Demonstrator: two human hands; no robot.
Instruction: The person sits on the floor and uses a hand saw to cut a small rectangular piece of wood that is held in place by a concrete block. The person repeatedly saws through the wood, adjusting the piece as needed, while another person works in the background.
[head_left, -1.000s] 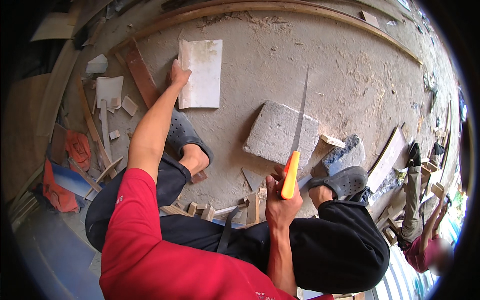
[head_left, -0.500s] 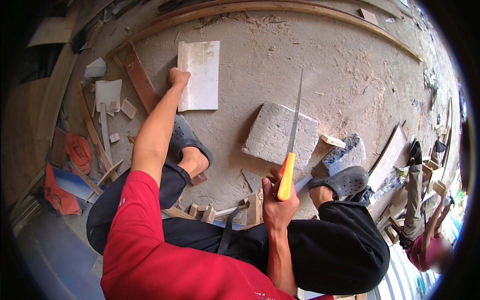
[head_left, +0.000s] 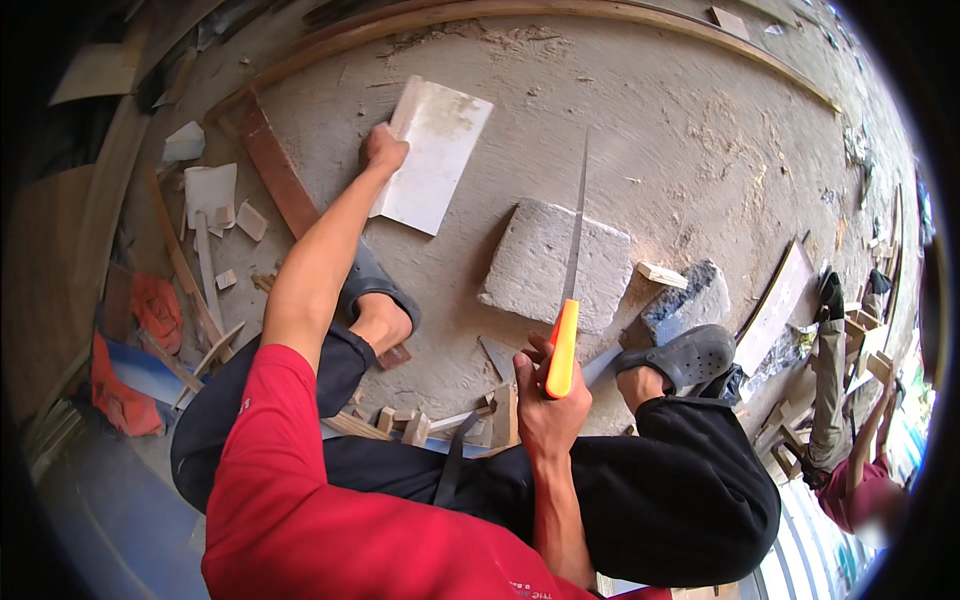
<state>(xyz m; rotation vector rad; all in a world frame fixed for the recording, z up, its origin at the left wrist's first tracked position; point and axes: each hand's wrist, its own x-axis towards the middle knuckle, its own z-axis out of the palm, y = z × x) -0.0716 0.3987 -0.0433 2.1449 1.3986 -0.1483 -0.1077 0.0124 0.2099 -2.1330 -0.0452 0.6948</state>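
Observation:
My left hand point(head_left: 385, 150) grips the left edge of a white board point(head_left: 436, 160) with a ridged, moulded-looking border and a greenish stain near its top. The board is tilted clockwise, beyond my left foot. In my right hand point(head_left: 552, 405) is a handsaw point(head_left: 564, 345) with an orange-yellow handle, my fingers wrapped round it. Its narrow blade points away from me, passing in view over a rough grey concrete block point(head_left: 530, 260). Board and blade are apart.
A dark-faced stone chunk point(head_left: 690, 300) and a small wood offcut point(head_left: 662, 275) lie right of the block. A reddish-brown plank point(head_left: 278, 165) lies at the left among scraps. A long timber strip point(head_left: 560, 12) crosses the far side. Another person point(head_left: 850, 480) is at the far right.
My left hand has moved slightly right and turned the board clockwise. The saw in my right hand has shifted a little to the left.

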